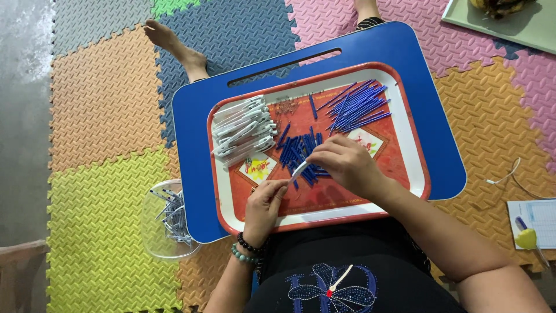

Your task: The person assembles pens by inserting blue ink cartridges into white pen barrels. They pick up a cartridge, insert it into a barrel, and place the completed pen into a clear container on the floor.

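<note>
A white pen barrel (299, 170) is pinched between left hand (263, 206) and right hand (343, 165) fingers, above the red tray (324, 203) at frame centre.

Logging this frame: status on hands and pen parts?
Left hand and right hand both pinch one white pen barrel over red tray. Blue caps heaped under it. Nothing blocking.

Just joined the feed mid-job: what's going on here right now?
A person sits on foam mats with a blue lap table holding a red tray. The left hand and right hand hold a white pen barrel between them over a pile of blue caps. White barrels and blue refills lie sorted on the tray.
</note>
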